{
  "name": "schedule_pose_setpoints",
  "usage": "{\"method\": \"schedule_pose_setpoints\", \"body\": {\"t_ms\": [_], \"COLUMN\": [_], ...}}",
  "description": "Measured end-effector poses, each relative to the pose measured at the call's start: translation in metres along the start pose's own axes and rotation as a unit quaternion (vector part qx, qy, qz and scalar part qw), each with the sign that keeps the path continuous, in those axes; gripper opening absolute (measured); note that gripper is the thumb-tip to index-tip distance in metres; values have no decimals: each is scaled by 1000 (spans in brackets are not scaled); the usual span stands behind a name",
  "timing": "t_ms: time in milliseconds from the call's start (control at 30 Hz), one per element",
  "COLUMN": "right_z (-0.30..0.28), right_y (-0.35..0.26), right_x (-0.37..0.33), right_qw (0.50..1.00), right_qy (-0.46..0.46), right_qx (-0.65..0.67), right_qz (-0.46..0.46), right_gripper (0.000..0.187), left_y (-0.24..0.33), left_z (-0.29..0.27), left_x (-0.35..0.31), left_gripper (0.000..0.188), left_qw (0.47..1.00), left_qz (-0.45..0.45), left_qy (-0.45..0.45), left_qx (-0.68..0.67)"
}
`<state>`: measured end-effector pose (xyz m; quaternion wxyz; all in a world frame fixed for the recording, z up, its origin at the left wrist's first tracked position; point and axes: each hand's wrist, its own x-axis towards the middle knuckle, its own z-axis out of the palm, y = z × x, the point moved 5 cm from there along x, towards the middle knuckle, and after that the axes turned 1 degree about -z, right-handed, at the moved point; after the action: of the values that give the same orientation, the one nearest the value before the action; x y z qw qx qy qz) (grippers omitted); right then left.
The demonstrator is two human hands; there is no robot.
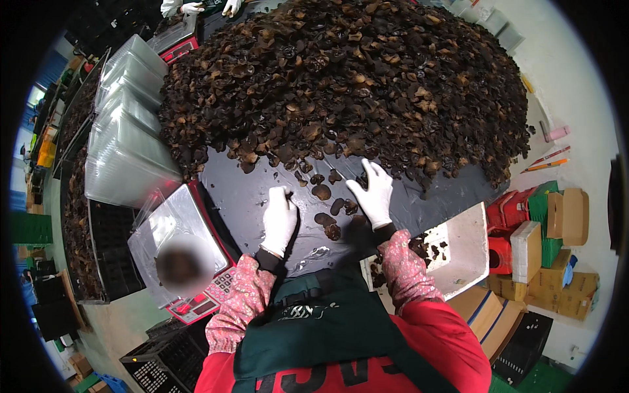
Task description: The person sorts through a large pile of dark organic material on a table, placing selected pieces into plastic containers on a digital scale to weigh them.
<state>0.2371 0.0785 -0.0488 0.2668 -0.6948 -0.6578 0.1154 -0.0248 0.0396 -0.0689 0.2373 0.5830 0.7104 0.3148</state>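
Observation:
A large heap of dark brown wood ear mushrooms [347, 85] covers the far part of a table lined with black plastic sheeting [226, 173]. Several loose mushroom pieces [321, 192] lie on the sheeting between my hands. My left hand [280, 221], in a white glove, is left of these pieces with its fingers curled in; whatever it may hold is hidden. My right hand [375, 196], also in a white glove, is beside the pieces at the heap's near edge. Its thumb and fingers are spread, with nothing visible between them.
Left of me, a red scale [206, 295] carries a clear plastic box, partly blurred. Stacked clear boxes [128, 154] stand behind it. A white foam bin [468, 252] with mushroom scraps is by my right arm. Across the table, a person's gloved hands [192, 8] are near another scale [177, 42].

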Motion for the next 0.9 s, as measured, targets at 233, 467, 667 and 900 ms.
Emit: {"method": "schedule_pose_setpoints", "body": {"t_ms": [233, 467, 667, 900], "right_z": [36, 42, -4, -30], "right_y": [-74, -65, -4, 51], "right_x": [11, 20, 43, -32], "right_qw": [953, 917, 951, 951], "right_qy": [-148, -219, -79, 70], "right_qx": [-142, -26, 275, 300], "right_qz": [-223, -334, -119, -13], "right_gripper": [81, 24, 18, 19], "left_y": [23, 18, 27, 38], "left_z": [23, 18, 5, 27], "left_x": [22, 15, -23, -50], "left_gripper": [31, 12, 39, 42], "left_qw": [997, 996, 972, 955], "left_qz": [51, -48, 113, 217], "left_qy": [-58, -41, -138, -201], "left_qx": [24, -56, -152, 30]}}
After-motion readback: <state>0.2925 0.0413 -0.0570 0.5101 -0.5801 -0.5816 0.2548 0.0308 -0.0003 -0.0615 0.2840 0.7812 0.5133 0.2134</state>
